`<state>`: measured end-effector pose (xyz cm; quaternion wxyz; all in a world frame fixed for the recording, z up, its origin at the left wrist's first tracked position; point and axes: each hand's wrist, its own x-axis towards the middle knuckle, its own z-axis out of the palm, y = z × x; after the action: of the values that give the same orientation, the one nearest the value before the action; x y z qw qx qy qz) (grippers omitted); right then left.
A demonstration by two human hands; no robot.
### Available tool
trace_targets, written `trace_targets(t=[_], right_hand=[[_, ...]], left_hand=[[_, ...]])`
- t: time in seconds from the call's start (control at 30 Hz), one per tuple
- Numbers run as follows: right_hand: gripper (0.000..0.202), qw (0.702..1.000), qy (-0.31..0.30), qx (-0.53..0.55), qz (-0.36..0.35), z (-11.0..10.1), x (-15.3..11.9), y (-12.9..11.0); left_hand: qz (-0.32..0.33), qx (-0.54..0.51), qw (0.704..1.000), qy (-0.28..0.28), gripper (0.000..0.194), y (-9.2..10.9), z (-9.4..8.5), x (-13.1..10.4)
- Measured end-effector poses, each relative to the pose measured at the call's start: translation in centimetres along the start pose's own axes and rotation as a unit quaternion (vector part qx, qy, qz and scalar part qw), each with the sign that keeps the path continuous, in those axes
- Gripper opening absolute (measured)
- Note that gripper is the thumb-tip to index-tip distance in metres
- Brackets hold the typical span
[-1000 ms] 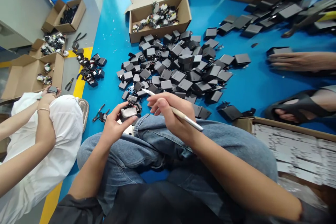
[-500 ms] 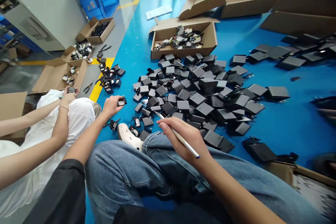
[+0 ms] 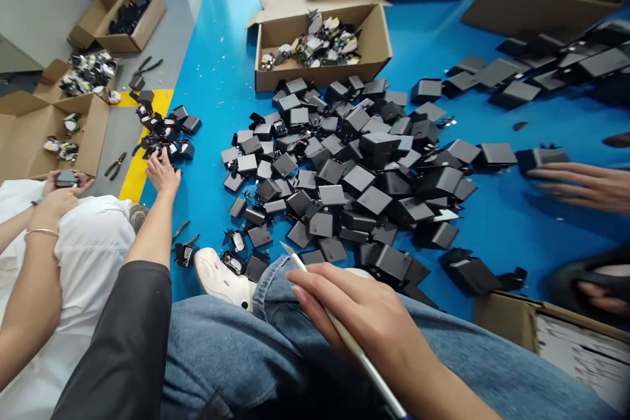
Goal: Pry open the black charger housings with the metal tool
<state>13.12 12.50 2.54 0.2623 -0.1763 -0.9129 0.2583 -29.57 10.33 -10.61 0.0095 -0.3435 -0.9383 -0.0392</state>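
Observation:
My left hand (image 3: 163,174) reaches out at the near edge of a small pile of opened black units (image 3: 170,128), its fingers apart and nothing seen in its grasp. In my right hand (image 3: 357,308), over my jeans, is a slim craft knife (image 3: 339,325), its pointed blade toward the upper left. Beyond that blade spreads a large heap of black box-shaped casings (image 3: 332,195) on the blue floor. Opened units with pale insides (image 3: 237,241) lie beside my white shoe (image 3: 224,279).
An open carton of loose parts (image 3: 322,75) stands behind the heap. At left, a person in white holds a small dark unit (image 3: 67,178). Pliers (image 3: 115,166) lie on the grey floor. Another person's hand (image 3: 585,182) touches a casing at right.
My left hand has moved away to the small pile, and the black unit it held is no longer in it. Another person's hand has appeared at right. The view has shifted.

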Motion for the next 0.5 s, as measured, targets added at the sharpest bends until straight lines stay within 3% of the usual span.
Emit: trace_targets(t=[0.17, 0.3, 0.4, 0.5], right_hand=[[0.016, 1.0, -0.01, -0.003, -0.004, 0.2, 0.1, 0.0], [0.02, 0.999, -0.033, -0.007, 0.005, 0.8, -0.1, 0.3], [0.023, 0.998, -0.044, -0.027, 0.027, 1.2, -0.2, 0.7], [0.024, 0.998, -0.04, -0.026, 0.042, 1.2, -0.3, 0.9]], left_hand=[[0.122, -0.072, 0.977, -0.157, 0.076, 6.2, 3.6, -1.5], [0.108, -0.088, 0.969, -0.202, 0.084, 10.2, 5.8, -3.8], [0.083, -0.1, 0.969, -0.212, 0.065, 10.4, 4.9, -4.3], [0.086, -0.126, 0.963, -0.221, 0.06, 8.5, 1.3, -4.3]])
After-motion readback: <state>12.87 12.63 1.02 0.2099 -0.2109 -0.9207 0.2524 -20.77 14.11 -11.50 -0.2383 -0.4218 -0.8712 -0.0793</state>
